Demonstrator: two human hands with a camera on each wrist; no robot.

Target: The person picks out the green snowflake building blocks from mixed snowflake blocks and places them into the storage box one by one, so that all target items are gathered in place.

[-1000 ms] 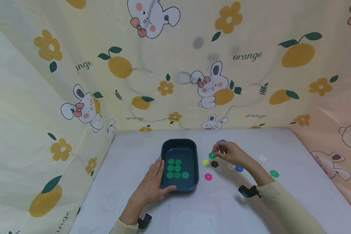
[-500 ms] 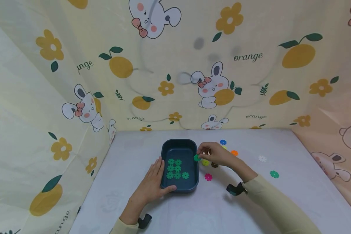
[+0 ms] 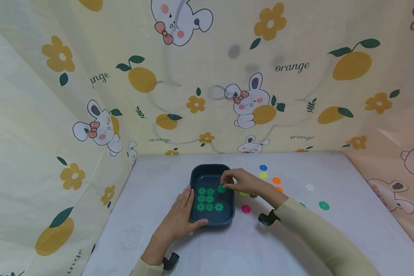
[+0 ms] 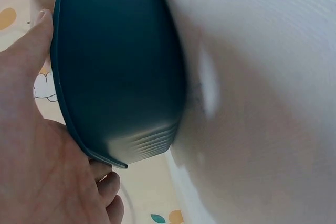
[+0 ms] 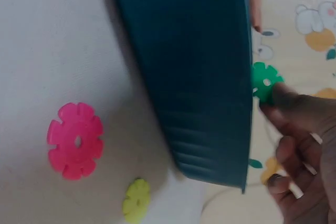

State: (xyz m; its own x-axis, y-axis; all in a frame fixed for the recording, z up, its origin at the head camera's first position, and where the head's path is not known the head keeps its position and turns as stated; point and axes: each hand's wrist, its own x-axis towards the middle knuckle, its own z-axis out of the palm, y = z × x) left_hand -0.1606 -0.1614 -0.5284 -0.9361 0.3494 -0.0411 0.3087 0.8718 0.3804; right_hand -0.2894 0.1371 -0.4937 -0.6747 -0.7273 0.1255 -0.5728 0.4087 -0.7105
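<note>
A dark blue tray (image 3: 209,179) stands on the white table, with several green flower-shaped plastic discs (image 3: 209,199) lying in its nearer part. My left hand (image 3: 177,216) rests on the tray's left edge, fingers straight and together, thumb at the near rim. Above the right side of the tray, my right hand (image 3: 240,180) pinches another green disc (image 5: 265,80) between thumb and fingertips. In the right wrist view this disc shows beside the tray's rim, its notched edge and centre hole visible. The tray's outer wall (image 4: 121,61) fills much of the left wrist view.
Right of the tray lie a pink disc (image 3: 246,209), a yellow one (image 3: 263,175), a blue one (image 3: 263,168) and an orange one (image 3: 276,180). Farther right are a white disc (image 3: 309,187) and a green one (image 3: 324,206). A printed cloth (image 3: 207,76) hangs behind the table.
My right hand has carried the green disc leftward from the loose discs, past the tray's right rim, to over the tray. My left hand has stayed on the tray's edge.
</note>
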